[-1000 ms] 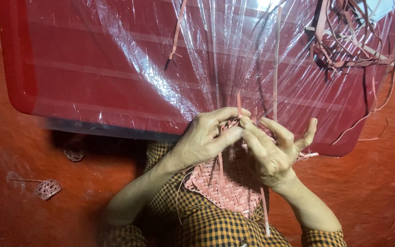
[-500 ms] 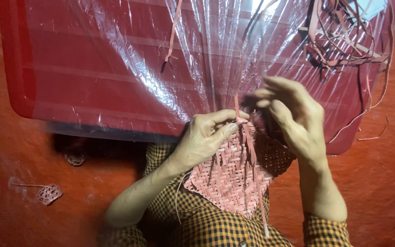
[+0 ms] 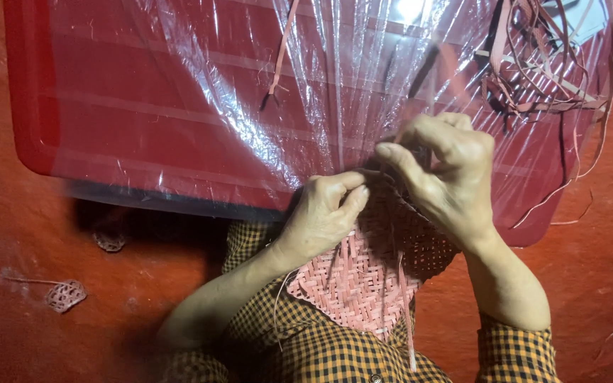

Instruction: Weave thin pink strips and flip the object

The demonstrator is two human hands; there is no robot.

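Note:
A pink woven piece (image 3: 363, 273) of flat plastic strips rests against my lap, its upper edge between my hands. My left hand (image 3: 324, 213) pinches that top edge with thumb and fingers closed on the weave. My right hand (image 3: 441, 170) is raised just above and to the right, fingers closed around a thin dark strip (image 3: 423, 71) that runs up and away from the weave. A loose pink strip (image 3: 406, 312) hangs down from the woven piece over my checked shirt.
A big red plastic tray (image 3: 143, 106) covered with clear crinkled film lies ahead on the red floor. A tangle of loose strips (image 3: 540, 57) sits at its far right corner. Two small woven scraps (image 3: 65, 294) lie on the floor at left.
My right hand has lifted up and to the right, drawing a strip out of the weave. My left hand has stayed on the top edge of the woven piece.

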